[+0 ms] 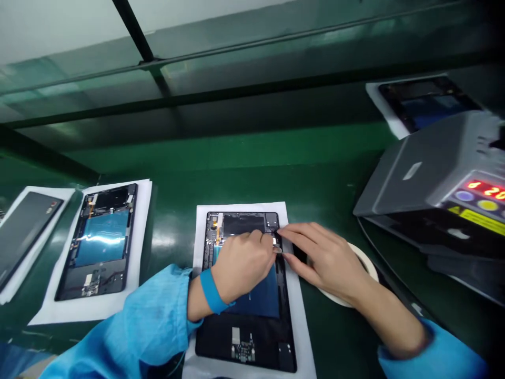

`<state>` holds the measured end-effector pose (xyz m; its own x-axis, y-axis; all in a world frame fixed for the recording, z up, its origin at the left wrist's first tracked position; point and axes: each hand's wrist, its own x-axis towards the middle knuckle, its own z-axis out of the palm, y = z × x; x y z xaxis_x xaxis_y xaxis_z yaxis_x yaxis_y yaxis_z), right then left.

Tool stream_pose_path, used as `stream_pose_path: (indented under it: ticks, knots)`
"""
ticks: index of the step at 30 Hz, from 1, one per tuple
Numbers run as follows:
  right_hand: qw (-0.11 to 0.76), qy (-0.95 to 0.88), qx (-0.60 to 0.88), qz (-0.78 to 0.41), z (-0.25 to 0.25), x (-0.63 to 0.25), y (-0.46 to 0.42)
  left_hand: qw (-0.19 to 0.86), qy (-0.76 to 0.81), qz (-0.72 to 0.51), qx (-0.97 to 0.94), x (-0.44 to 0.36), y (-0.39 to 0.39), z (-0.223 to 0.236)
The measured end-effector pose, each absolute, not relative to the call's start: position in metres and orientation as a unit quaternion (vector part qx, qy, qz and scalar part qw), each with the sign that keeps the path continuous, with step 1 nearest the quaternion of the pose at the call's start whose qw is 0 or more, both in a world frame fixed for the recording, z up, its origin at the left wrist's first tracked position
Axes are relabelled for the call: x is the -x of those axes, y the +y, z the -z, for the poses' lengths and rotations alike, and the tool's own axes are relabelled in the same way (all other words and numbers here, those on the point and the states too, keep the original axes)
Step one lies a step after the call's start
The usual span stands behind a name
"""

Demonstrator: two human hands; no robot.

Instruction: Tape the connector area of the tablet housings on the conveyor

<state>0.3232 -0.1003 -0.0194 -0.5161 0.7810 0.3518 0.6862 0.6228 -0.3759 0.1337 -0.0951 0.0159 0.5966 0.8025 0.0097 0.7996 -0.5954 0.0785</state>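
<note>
The left hand (240,263) and the right hand (323,258) meet at the right edge of an open tablet (252,297), which lies flat in the lower middle of the frame. The left fingers are pinched narrow around a small white piece (274,241). The right fingers (294,231) reach to the same spot, close together, but it is hard to tell if they hold it too. Both hands seem to come in close because the piece is so small.

The tablet sits on white paper (201,226), maybe to keep it clean. Its insides face up, so the parts are easy to reach. A blue band (211,292) circles the left wrist.

Another open tablet (98,242) lies on paper at the left, beside a dark tablet (27,231). A roll of tape (365,260) lies just past the right hand. A gray machine (434,173) with red numbers stands at the right.
</note>
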Motion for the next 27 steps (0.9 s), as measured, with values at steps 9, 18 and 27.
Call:
stream_pose_path:
  ticks: [9, 18, 27]
  knots:
    - [0.243, -0.861, 0.438, -0.095, 0.018, -0.321, -0.101, 0.057, 0.427, -0.043, -0.901, -0.131, -0.091, -0.010]
    - [0.237, -0.863, 0.436, -0.093, 0.017, -0.321, -0.100, 0.088, 0.399, -0.051, -0.911, -0.133, -0.088, -0.010]
    - [0.222, -0.869, 0.434, -0.088, 0.018, -0.321, -0.101, 0.243, 0.483, -0.100, -0.835, -0.132, -0.083, -0.010]
